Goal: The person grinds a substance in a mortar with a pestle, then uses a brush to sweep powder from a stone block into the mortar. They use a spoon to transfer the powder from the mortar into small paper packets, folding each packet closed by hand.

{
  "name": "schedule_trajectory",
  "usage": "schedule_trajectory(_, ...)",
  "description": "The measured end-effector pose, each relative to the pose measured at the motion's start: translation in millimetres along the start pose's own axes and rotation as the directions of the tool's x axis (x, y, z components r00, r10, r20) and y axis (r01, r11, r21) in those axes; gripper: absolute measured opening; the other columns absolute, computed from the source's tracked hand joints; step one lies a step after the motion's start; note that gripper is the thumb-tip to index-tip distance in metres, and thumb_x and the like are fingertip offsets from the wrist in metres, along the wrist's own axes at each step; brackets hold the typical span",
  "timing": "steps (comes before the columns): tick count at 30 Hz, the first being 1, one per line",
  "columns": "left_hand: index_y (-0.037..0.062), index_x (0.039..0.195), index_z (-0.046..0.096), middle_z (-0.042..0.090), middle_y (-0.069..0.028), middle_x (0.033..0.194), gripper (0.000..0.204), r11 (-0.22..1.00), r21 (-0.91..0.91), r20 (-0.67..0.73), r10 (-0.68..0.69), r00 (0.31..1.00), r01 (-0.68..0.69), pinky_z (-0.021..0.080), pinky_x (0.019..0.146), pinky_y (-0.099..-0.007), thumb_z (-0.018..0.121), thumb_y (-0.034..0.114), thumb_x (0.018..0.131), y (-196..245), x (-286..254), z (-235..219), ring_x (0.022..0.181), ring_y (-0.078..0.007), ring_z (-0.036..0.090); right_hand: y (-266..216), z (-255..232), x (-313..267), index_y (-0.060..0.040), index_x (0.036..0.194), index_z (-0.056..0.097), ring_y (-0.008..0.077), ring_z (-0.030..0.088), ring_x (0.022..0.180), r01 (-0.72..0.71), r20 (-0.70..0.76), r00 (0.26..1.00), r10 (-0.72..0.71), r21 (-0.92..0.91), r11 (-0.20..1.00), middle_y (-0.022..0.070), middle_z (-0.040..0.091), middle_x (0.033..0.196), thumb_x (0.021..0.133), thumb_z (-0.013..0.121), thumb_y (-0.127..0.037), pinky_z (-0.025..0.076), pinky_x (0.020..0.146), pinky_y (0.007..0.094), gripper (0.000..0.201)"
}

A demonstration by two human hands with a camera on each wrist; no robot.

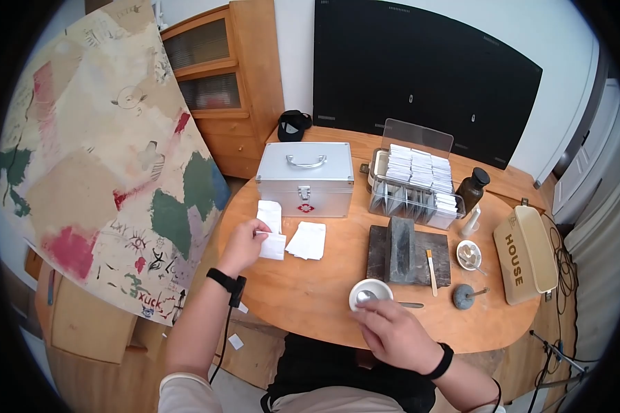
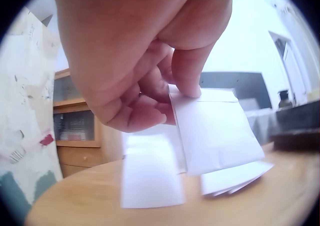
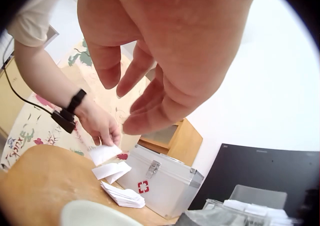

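Observation:
In the head view my left hand pinches a small white paper packet between thumb and fingers. The left wrist view shows this folded packet held upright by its top edge. Another white packet lies just behind it, and a fanned pile of packets is to its right. My right hand hovers at the near rim of a white bowl, its fingers loosely bent. Nothing shows between those fingers in the right wrist view. Something shiny and grey sits in the bowl.
A silver first-aid case stands behind the packets. Right of it are a clear box full of packets, a grey stone block on a dark slab, a brush, a small dish, a dark bottle and a beige bin.

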State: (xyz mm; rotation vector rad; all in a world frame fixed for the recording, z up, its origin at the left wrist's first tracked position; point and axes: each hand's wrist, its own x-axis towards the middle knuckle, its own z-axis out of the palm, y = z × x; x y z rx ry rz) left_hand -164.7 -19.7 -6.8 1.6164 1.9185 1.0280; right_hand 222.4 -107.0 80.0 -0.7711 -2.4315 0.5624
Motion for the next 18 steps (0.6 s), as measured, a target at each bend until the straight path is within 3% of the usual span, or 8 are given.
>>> schedule_trajectory(5,0.0024,0.100,0.073,0.071,-0.0101,0.090,0.007,0.987,-0.029,0.024,-0.158,0.987,0.159,0.053,0.077,-0.0353,0.069,0.004,0.095,-22,21,-2,0.085,-0.0205,0.067,-15,17,-91,-0.0068,0.108,0.075,0.0279,0.072,0.083,-0.152,0.188,0.972,0.137,0.066,0.986,0.0096,0.073,0.089,0.086,0.075,-0.007,0.061,0.077,0.0375,0.022)
schedule_trajectory(7,0.0018,0.100,0.073,0.071,-0.0099,0.088,0.006,0.987,-0.059,-0.010,-0.151,0.988,0.150,0.053,0.078,-0.0352,0.069,0.003,0.095,-28,23,2,0.084,-0.0208,0.066,-1,34,-155,-0.0073,0.115,0.074,0.0285,0.073,0.091,-0.271,0.291,0.918,0.267,-0.028,0.962,0.0128,0.075,0.101,0.088,0.074,-0.010,0.061,0.082,0.0370,0.027)
schedule_trajectory(9,0.0016,0.101,0.072,0.071,-0.0107,0.090,0.007,0.989,-0.038,0.001,-0.144,0.990,0.144,0.053,0.080,-0.0353,0.068,0.002,0.094,-40,27,5,0.085,-0.0218,0.067,5,49,-211,-0.0015,0.119,0.069,0.0406,0.062,0.108,-0.459,0.024,0.887,0.461,-0.057,0.887,0.0224,0.066,0.124,0.091,0.068,-0.005,0.052,0.091,0.0507,0.028)
schedule_trajectory(11,0.0023,0.102,0.072,0.071,-0.0121,0.097,0.009,0.995,-0.049,-0.100,-0.095,0.990,0.091,0.054,0.082,-0.0357,0.068,0.001,0.094,-49,29,10,0.090,-0.0230,0.068,-2,49,-252,0.0010,0.136,0.059,0.0457,0.055,0.122,-0.614,-0.109,0.784,0.611,-0.273,0.740,0.0291,0.059,0.135,0.097,0.063,-0.009,0.047,0.105,0.0512,0.040)
schedule_trajectory(13,0.0021,0.105,0.071,0.071,-0.0126,0.104,0.014,0.998,-0.033,-0.107,-0.065,0.992,0.062,0.054,0.083,-0.0360,0.071,0.001,0.091,-56,30,13,0.094,-0.0240,0.068,14,84,-322,0.0029,0.145,0.049,0.0470,0.050,0.132,-0.714,-0.169,0.694,0.700,-0.278,0.642,0.0312,0.052,0.145,0.101,0.061,-0.014,0.043,0.113,0.0508,0.048)
schedule_trajectory(15,0.0013,0.107,0.070,0.070,-0.0122,0.106,0.019,0.993,-0.052,-0.111,-0.114,0.987,0.109,0.054,0.083,-0.0354,0.074,0.001,0.089,-52,27,14,0.094,-0.0236,0.067,39,138,-402,0.0049,0.154,0.037,0.0485,0.043,0.141,-0.899,-0.248,0.405,0.880,0.068,0.433,0.0317,0.044,0.154,0.106,0.058,-0.022,0.037,0.119,0.0493,0.059)
schedule_trajectory(16,0.0009,0.110,0.068,0.070,-0.0105,0.105,0.025,0.994,-0.067,-0.121,-0.092,0.988,0.084,0.054,0.083,-0.0350,0.077,0.002,0.087,-63,30,18,0.093,-0.0218,0.066,48,153,-430,0.0031,0.161,0.025,0.0482,0.036,0.148,-0.940,-0.034,0.328,0.944,0.089,0.330,0.0294,0.035,0.162,0.109,0.055,-0.031,0.032,0.123,0.0485,0.069)
schedule_trajectory(18,0.0012,0.112,0.067,0.070,-0.0097,0.106,0.026,0.989,-0.110,-0.129,-0.111,0.985,0.097,0.054,0.082,-0.0348,0.077,0.002,0.088,-66,30,20,0.093,-0.0211,0.065,41,165,-443,0.0010,0.164,0.015,0.0457,0.024,0.155,-0.945,-0.020,0.299,0.954,0.135,0.298,0.0276,0.029,0.167,0.109,0.055,-0.031,0.025,0.127,0.0451,0.076)
